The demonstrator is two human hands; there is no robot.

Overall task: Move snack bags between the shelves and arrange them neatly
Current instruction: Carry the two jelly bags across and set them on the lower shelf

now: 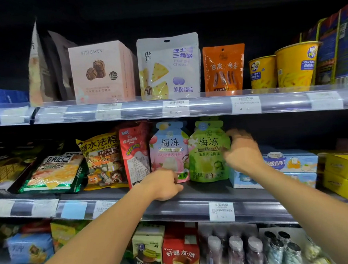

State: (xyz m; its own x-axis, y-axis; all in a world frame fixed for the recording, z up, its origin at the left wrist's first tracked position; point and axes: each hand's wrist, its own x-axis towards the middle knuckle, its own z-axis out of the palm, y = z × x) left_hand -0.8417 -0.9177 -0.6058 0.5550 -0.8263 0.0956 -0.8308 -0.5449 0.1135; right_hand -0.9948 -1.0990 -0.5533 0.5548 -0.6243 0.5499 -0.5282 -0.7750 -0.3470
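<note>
Middle shelf (203,189): the largest thing here. Both hands work on it, and its front lip runs just below the left hand (164,183).
Upper rail (208,106): crosses close above the tops of both pouches, leaving little room to lift.
Open room: a bare strip of shelf lies in front of the pouches, under and between the two wrists. A dark gap opens above the right hand (241,152).
Blue boxes (289,161): stacked just right of the right hand, closing that side.
Red bag (134,154): stands just left of the left hand, pressed against the pink pouch (168,150).
Left hand: fingers curled round the pink pouch's bottom left corner, grasping it low, knuckles near the shelf floor.
Right hand: blurred by movement at the right edge of the green pouch (208,152). I cannot tell whether it grasps or only touches.
Pink pouch: upright above the left hand, bottle-shaped, blue top fading to pink, large dark characters, fruit pictures.
Green pouch: upright just left of the right hand, the same shape in green. It touches the pink pouch's side.
Price tag (221,211): clipped to the lip below the right wrist.
</note>
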